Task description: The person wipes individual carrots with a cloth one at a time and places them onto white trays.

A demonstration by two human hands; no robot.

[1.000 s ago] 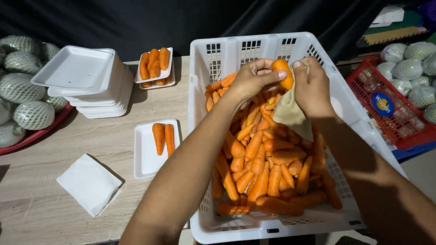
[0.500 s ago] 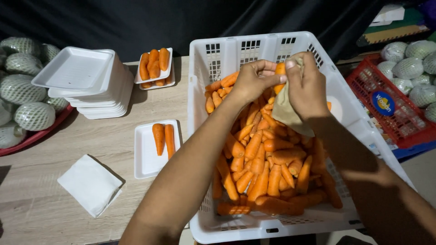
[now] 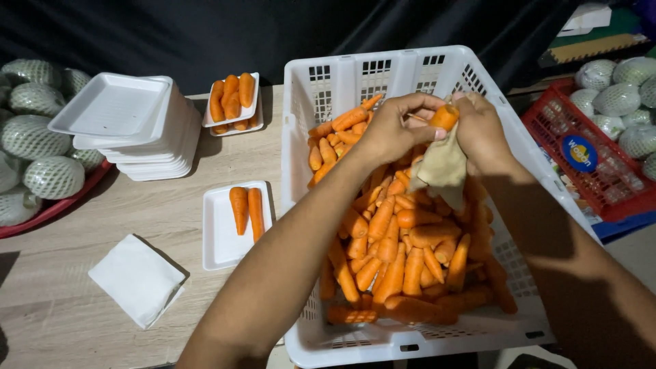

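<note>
- Orange carrot (image 3: 445, 116), stubby, only its blunt end showing, sits above the white crate (image 3: 342, 75) at about 1 o'clock of the heap.
- Left hand (image 3: 396, 130) curled closed around the carrot from its 9 o'clock side.
- Right hand (image 3: 482, 130) closed, pinching a beige cloth (image 3: 443, 167) against the carrot; the cloth hangs down toward 6 o'clock.
- Loose carrots (image 3: 403, 246) fill the crate, smooth and bright.
- At 9 o'clock of the crate: foam tray (image 3: 222, 239) with two carrots, touching side by side.
- At 10 o'clock: stack of empty trays (image 3: 130, 130).

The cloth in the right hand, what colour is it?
The cloth is beige, seen best in the head view.
</note>
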